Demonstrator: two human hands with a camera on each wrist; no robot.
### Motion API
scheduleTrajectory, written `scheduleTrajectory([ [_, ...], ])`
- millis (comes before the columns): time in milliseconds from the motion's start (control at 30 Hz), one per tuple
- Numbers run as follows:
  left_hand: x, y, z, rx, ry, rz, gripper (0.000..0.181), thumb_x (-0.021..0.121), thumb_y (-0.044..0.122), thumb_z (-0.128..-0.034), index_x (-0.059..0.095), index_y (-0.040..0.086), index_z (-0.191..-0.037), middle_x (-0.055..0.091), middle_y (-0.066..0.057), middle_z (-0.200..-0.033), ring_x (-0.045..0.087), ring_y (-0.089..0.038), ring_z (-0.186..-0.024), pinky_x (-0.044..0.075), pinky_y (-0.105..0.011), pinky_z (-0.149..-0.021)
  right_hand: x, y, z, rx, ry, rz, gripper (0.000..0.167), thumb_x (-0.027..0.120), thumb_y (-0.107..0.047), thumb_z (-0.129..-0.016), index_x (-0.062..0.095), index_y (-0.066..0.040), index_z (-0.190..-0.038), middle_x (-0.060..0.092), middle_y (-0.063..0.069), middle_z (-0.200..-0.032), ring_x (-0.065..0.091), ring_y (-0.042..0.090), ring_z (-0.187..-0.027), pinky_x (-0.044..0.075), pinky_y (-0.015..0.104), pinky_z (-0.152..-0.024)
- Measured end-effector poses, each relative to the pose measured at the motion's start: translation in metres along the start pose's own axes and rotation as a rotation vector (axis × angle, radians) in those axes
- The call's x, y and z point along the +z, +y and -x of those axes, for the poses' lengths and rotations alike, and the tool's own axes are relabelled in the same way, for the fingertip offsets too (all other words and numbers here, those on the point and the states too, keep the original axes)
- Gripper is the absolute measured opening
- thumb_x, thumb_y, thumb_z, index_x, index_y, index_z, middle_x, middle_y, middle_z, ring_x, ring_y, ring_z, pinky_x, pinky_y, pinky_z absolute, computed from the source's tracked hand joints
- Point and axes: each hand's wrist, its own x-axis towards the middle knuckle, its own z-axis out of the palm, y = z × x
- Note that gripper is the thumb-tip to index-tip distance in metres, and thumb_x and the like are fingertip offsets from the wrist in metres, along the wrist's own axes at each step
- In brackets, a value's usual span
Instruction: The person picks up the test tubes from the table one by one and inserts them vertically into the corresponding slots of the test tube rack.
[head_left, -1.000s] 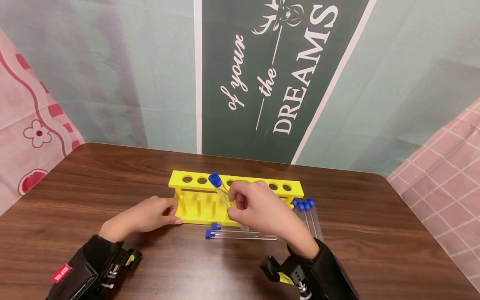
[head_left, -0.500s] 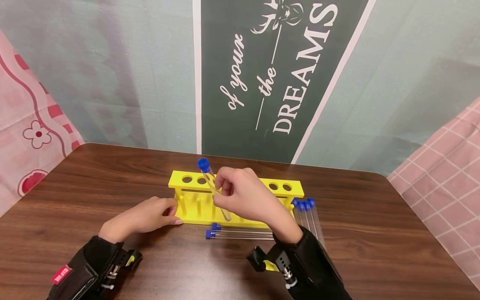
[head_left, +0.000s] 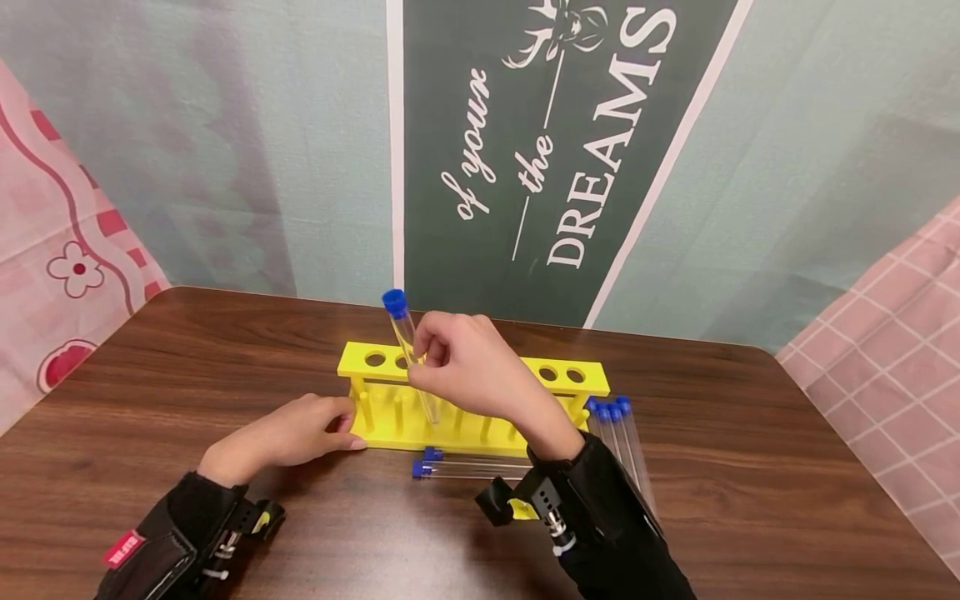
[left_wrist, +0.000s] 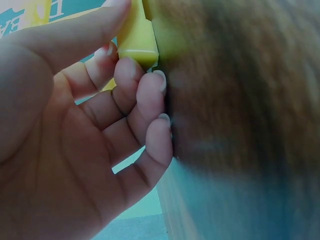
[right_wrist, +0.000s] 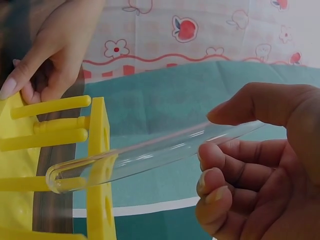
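Note:
A yellow test tube rack stands on the wooden table, with a row of round holes along its top bar and upright pegs below. My left hand pinches the left end of its base, the thumb on one side and fingertips on the other; the left wrist view shows the base corner between them. Between thumb and forefinger, my right hand pinches a clear test tube with a blue cap. The tube tilts, cap up and to the left, its rounded bottom in front of the rack and outside the holes.
Capped test tubes lie flat just in front of the rack. Several more tubes with blue caps lie side by side at its right end. A printed cloth hangs behind the table's far edge.
My right hand has moved left and upward with the test tube, from near the rack's middle toward its left holes. The left hand and the rack have stayed put.

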Motion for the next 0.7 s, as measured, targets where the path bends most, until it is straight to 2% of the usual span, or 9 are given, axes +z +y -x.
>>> scheduleTrajectory([
  [233,0.001,0.000,0.000,-0.017,-0.002,0.011,0.031,0.068,0.033,-0.0806,0.047,0.012,-0.071,0.036,0.003,-0.059,0.038,-0.012,-0.053,0.031,-0.024,-0.051,-0.004,-0.006,-0.011,0.007,-0.016,0.016,0.006,0.062,-0.009,-0.080,0.056,-0.007,-0.080,0.054,0.000,-0.065,0.050,0.013,-0.058,0.041,0.023,-0.055],
  [467,0.001,-0.003,-0.002,0.053,0.024,-0.037,0.033,0.067,0.032,-0.0819,0.045,0.013,-0.068,0.034,0.006,-0.058,0.034,-0.008,-0.052,0.029,-0.023,-0.051,-0.007,-0.011,-0.019,0.010,-0.005,-0.008,0.006,0.063,-0.009,-0.079,0.057,-0.007,-0.079,0.057,0.000,-0.066,0.052,0.014,-0.060,0.042,0.023,-0.056],
  [700,0.001,-0.004,-0.002,0.082,0.040,-0.055,0.033,0.067,0.033,-0.0821,0.044,0.014,-0.067,0.034,0.007,-0.058,0.034,-0.006,-0.052,0.029,-0.022,-0.051,-0.008,-0.017,-0.028,0.004,0.014,-0.019,0.007,0.062,-0.008,-0.080,0.056,-0.007,-0.077,0.057,0.001,-0.067,0.052,0.014,-0.060,0.041,0.023,-0.055],
])
